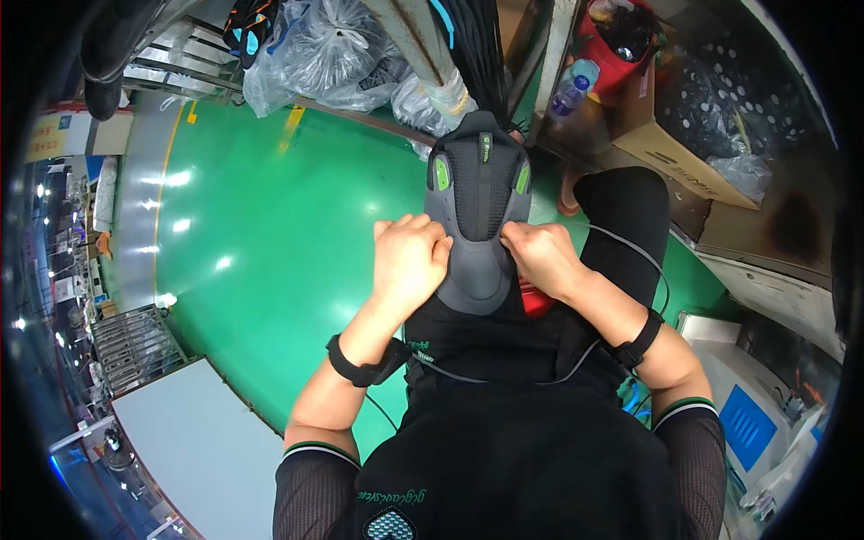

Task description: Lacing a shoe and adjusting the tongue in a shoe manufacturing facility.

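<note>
Count: two hands, one grey shoe upper (481, 270), two black wristbands, one thin cable (630, 243). The upper carries two green side patches, one left and one right, plus a small green mark on its dark mesh tongue (479, 184). Position: the upper lies between the hands, its rounded toe end nearest the body, over the black clothing (531, 432), its collar end far. Left hand (410, 256): fingers curled, thumb and fingers clamped on the left edge of the upper, about mid-length. Right hand (544, 256): fingertips pinched together on the right edge, roughly level with the left hand. One wristband (364, 367) sits on the left forearm, the other (641, 340) on the right. A red item (536, 300), mostly covered, shows just near of the right hand; its kind cannot be told. Surroundings: green floor (261, 234) to the left; one white tabletop (193, 432) near left; several clear plastic bags (328, 45) far, exact number unclear. Far right: one bottle (569, 95), one red bucket (616, 58), one open cardboard box (661, 148) holding dark, white-dotted material (720, 99).
</note>
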Action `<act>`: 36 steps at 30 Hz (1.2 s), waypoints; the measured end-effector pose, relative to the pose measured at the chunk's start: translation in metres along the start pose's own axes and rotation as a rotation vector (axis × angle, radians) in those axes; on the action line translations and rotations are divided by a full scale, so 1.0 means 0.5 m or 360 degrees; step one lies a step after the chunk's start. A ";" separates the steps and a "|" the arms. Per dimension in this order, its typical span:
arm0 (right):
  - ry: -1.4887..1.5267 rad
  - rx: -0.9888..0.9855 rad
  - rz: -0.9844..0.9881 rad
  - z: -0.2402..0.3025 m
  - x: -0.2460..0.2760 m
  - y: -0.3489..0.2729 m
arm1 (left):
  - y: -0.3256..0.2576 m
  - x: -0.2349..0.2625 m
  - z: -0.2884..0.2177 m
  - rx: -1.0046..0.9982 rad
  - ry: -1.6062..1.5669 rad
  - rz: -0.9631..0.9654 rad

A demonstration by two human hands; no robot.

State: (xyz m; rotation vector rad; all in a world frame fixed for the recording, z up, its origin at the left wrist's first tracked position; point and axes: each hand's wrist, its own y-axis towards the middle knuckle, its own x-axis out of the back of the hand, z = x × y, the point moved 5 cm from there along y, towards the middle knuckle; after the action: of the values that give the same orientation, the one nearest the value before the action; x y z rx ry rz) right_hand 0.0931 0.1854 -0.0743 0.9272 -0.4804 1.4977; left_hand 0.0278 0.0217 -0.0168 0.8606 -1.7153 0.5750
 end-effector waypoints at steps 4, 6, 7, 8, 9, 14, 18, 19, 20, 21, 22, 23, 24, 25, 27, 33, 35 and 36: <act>0.0154 0.0040 -0.0049 -0.013 0.002 -0.003 | 0.018 0.001 -0.016 -0.0100 0.0078 0.0137; 0.0173 0.0020 -0.0039 -0.018 0.000 -0.005 | 0.021 0.004 -0.034 -0.0201 0.0175 0.0149; 0.0197 0.0033 -0.0050 -0.016 0.001 -0.005 | 0.019 0.006 -0.046 -0.0293 0.0296 0.0152; 0.0220 0.0047 -0.0059 -0.015 0.002 -0.006 | 0.018 0.006 -0.057 -0.0386 0.0415 0.0155; 0.0230 0.0038 -0.0070 -0.018 0.001 -0.007 | 0.018 0.006 -0.062 -0.0396 0.0424 0.0166; 0.0194 0.0019 -0.0042 -0.029 -0.007 -0.008 | 0.021 -0.005 -0.072 -0.0418 0.0480 0.0194; 0.0181 0.0050 -0.0066 -0.022 0.006 0.000 | 0.023 -0.066 0.053 0.1091 -0.1027 0.0842; 0.0038 -0.0021 0.0091 -0.027 0.003 0.002 | 0.022 -0.062 0.046 0.1085 -0.1031 0.0842; -0.0103 -0.0091 0.0253 -0.035 0.003 0.003 | 0.043 -0.032 0.009 0.0403 -0.0243 0.0696; -0.0108 -0.0090 0.0259 -0.035 0.014 0.005 | 0.051 -0.012 -0.038 -0.0280 0.0530 0.0503; -0.0215 0.0016 0.0013 -0.025 0.045 0.016 | 0.062 0.000 -0.044 -0.0278 0.0525 0.0487; -0.0315 0.0122 -0.0235 -0.007 0.078 0.026 | 0.071 0.025 -0.070 -0.0664 0.0481 0.0272; -0.0436 0.0346 -0.0304 0.012 0.105 0.043 | 0.071 0.044 -0.087 -0.1045 0.0430 0.0050; -0.0455 0.0335 -0.0299 0.003 0.100 0.052 | 0.079 0.042 -0.079 -0.1059 0.0415 0.0040; -0.0237 0.0588 0.0160 -0.004 0.054 0.067 | 0.080 0.008 -0.059 -0.1149 0.0337 0.0532; -0.0226 0.0621 0.0436 0.006 0.078 0.111 | 0.095 0.019 -0.007 -0.0940 0.0270 0.0433; -0.0225 0.0616 0.0437 0.019 0.080 0.119 | 0.092 0.018 0.007 -0.0813 0.0362 0.0334; -0.0291 0.0566 0.0524 0.020 0.070 0.121 | 0.095 0.014 0.012 -0.0806 0.0341 0.0330</act>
State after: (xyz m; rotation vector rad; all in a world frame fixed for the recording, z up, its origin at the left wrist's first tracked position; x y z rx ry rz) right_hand 0.0404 0.1897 -0.0276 1.3202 -0.5265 1.8430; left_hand -0.0143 0.0451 -0.0100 0.2550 -1.6550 0.3280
